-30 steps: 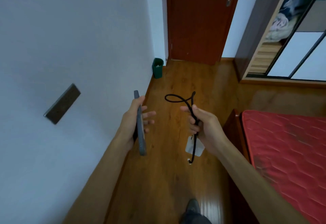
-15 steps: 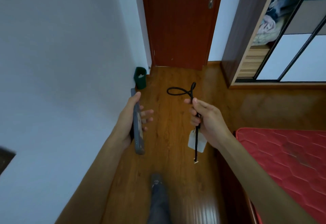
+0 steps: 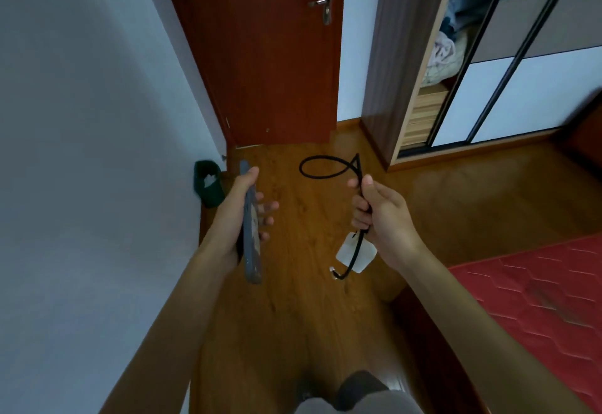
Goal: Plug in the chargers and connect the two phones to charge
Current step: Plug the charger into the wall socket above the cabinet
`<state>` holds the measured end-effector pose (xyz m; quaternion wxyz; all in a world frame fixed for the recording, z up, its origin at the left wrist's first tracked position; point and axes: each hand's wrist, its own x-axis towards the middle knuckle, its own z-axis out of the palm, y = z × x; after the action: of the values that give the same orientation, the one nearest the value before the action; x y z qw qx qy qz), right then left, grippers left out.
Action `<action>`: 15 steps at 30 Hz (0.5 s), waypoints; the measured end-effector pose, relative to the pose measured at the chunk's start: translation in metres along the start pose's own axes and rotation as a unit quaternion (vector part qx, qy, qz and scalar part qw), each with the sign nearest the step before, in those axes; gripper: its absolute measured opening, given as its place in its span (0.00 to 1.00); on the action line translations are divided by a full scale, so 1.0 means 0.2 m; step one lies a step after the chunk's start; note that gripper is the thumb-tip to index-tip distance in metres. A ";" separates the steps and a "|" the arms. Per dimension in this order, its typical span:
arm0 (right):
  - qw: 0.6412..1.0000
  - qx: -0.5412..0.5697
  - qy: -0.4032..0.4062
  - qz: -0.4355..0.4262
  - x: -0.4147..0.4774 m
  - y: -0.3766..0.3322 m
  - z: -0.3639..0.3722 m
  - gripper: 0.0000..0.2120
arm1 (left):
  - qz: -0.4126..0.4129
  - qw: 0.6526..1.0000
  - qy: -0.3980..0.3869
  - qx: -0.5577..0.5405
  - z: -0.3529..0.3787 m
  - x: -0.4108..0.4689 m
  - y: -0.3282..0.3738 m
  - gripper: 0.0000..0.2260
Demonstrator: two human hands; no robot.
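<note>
My left hand (image 3: pixel 233 218) grips a dark phone (image 3: pixel 250 228) held edge-on, its long side pointing away from me. My right hand (image 3: pixel 379 215) is closed on a black charging cable (image 3: pixel 325 169). The cable loops out above my fist toward the door. Its free end with a small metal plug (image 3: pixel 333 273) hangs below the hand. A white charger block (image 3: pixel 355 252) dangles under my right palm, partly hidden by the cable. The two hands are about a hand's width apart. No second phone and no wall socket is in view.
A white wall (image 3: pixel 81 153) runs along my left. A small green bin (image 3: pixel 208 182) stands at its foot near a closed red-brown door (image 3: pixel 270 65). A wardrobe (image 3: pixel 456 55) with sliding doors is at the right rear, and a red mattress (image 3: pixel 537 296) at the right. Wooden floor lies ahead.
The view has swung right and moved forward toward the door; the dark wall plate at left has left the frame. Both hands keep their grips, and the cable's lower end has curled leftward.
</note>
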<state>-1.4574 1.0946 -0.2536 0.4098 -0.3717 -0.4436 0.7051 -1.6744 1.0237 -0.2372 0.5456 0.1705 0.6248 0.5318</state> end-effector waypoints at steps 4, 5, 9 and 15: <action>1.000 0.000 0.030 -0.010 0.29 -0.05 -0.07 0.15 | -0.017 0.999 -0.025 0.025 0.12 0.34 0.13 0.38; 0.999 0.001 0.038 -0.009 0.37 -0.06 -0.10 0.14 | -0.020 0.999 -0.031 0.032 0.17 0.43 0.15 0.37; 0.998 0.010 0.068 -0.003 0.68 -0.12 -0.29 0.14 | -0.037 0.996 -0.058 0.057 0.41 0.79 0.26 0.35; 0.993 0.031 0.114 -0.020 1.16 -0.27 -0.66 0.14 | -0.038 0.990 -0.088 0.108 0.91 1.31 0.43 0.33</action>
<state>-1.4174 1.3611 -0.2843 0.4830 -0.4283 -0.3792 0.6629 -1.6406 1.3503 -0.2648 0.5970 0.2504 0.6340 0.4230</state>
